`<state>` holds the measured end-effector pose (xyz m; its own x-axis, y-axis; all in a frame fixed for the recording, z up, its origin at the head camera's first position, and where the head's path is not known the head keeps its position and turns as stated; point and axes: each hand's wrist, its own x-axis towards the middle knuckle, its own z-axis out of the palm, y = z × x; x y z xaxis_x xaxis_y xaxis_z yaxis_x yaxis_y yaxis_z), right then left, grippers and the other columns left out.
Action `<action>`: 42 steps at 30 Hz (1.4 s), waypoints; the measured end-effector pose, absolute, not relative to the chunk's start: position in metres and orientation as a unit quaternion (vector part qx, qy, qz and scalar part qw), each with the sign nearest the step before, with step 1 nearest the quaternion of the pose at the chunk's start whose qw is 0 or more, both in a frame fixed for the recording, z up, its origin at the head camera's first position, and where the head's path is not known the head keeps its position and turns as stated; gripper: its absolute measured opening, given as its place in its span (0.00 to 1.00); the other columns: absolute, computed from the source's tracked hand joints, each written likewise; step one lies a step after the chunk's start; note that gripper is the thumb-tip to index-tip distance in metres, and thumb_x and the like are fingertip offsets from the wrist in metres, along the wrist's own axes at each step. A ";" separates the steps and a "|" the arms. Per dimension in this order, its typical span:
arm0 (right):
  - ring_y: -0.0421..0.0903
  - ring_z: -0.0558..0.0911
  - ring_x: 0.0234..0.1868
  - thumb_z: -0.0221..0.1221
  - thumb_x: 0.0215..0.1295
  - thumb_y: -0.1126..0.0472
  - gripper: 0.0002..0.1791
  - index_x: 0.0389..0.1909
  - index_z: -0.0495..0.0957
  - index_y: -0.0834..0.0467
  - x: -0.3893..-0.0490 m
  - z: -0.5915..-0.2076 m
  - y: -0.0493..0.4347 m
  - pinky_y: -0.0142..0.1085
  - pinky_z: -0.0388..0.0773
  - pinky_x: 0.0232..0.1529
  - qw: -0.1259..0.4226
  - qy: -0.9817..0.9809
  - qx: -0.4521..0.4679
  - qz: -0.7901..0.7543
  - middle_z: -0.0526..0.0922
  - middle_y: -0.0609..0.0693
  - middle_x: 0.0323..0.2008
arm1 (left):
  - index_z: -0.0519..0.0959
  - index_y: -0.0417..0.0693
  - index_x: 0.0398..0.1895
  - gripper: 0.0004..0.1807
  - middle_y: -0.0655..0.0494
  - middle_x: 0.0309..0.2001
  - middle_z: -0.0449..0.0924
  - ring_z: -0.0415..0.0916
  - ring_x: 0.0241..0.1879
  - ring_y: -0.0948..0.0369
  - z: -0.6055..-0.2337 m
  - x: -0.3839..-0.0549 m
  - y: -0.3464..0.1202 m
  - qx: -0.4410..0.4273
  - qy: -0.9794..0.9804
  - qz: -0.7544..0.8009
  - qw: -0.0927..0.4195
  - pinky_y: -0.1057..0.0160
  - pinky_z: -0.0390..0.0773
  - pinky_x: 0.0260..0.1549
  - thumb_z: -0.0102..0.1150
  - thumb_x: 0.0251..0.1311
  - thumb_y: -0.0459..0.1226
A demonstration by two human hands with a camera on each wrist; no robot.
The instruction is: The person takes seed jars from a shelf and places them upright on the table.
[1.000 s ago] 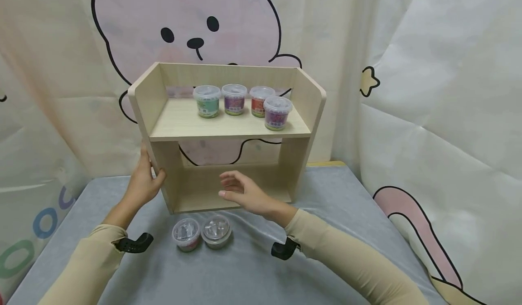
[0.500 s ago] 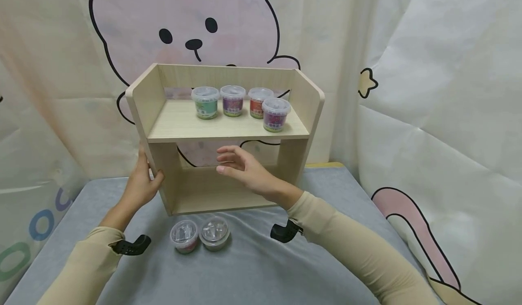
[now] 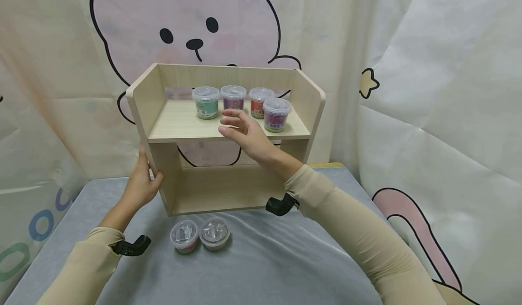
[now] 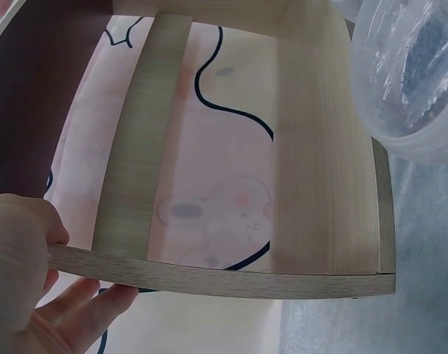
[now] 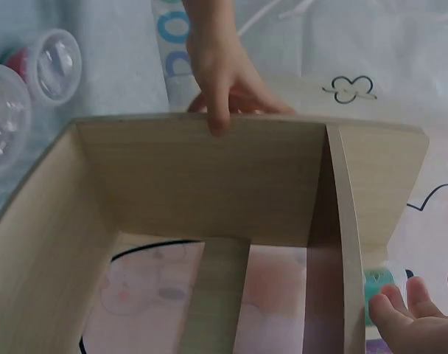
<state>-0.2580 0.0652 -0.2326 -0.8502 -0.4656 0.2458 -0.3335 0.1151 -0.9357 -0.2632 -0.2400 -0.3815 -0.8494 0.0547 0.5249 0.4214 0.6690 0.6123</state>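
A pale wooden two-tier shelf (image 3: 228, 135) stands on the cloth-covered table. My left hand (image 3: 142, 180) grips its left side panel, thumb on the front edge and fingers round the outside, as the left wrist view also shows. On the upper tier are a green-labelled tub (image 3: 206, 103), a purple-labelled tub (image 3: 234, 97), a red-labelled tub (image 3: 258, 108) and, nearer the front, another purple-labelled tub (image 3: 275, 120), all with clear lids. My right hand (image 3: 250, 137) is in front of the upper tier with fingers loosely bent and nothing held. Its fingertips overlap the rear purple-labelled tub in the head view.
Two more lidded tubs, a pinkish tub (image 3: 185, 237) and a greyish tub (image 3: 215, 234), stand on the blue-grey tablecloth (image 3: 228, 278) before the shelf. The shelf's lower tier has an open back. A printed curtain (image 3: 428, 92) hangs behind and beside the table.
My right hand has risen from in front of the lower tier to the upper tier's front edge. The left hand keeps its grip, and shelf and tubs stay in place.
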 end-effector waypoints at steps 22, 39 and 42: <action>0.50 0.47 0.83 0.57 0.74 0.49 0.45 0.82 0.41 0.46 -0.318 -0.213 0.030 0.49 0.53 0.79 0.081 0.758 -0.176 -0.623 0.44 0.57 0.82 | 0.35 0.55 0.82 0.53 0.24 0.69 0.61 0.72 0.57 0.25 -0.378 -0.266 -0.238 -0.140 -0.882 -0.381 0.239 0.30 0.78 0.42 0.53 0.60 0.24; 0.48 0.48 0.83 0.59 0.71 0.46 0.49 0.82 0.39 0.45 -0.340 -0.214 0.011 0.42 0.51 0.80 0.051 0.802 -0.167 -0.572 0.44 0.47 0.83 | 0.36 0.54 0.81 0.53 0.24 0.68 0.62 0.73 0.56 0.26 -0.381 -0.264 -0.241 -0.141 -0.881 -0.381 0.241 0.30 0.77 0.43 0.53 0.59 0.23; 0.48 0.51 0.82 0.59 0.71 0.44 0.49 0.82 0.39 0.44 -0.344 -0.216 0.009 0.42 0.52 0.80 0.047 0.812 -0.169 -0.557 0.47 0.49 0.82 | 0.36 0.55 0.81 0.53 0.24 0.68 0.61 0.72 0.57 0.26 -0.382 -0.265 -0.241 -0.144 -0.877 -0.389 0.241 0.29 0.76 0.46 0.52 0.59 0.23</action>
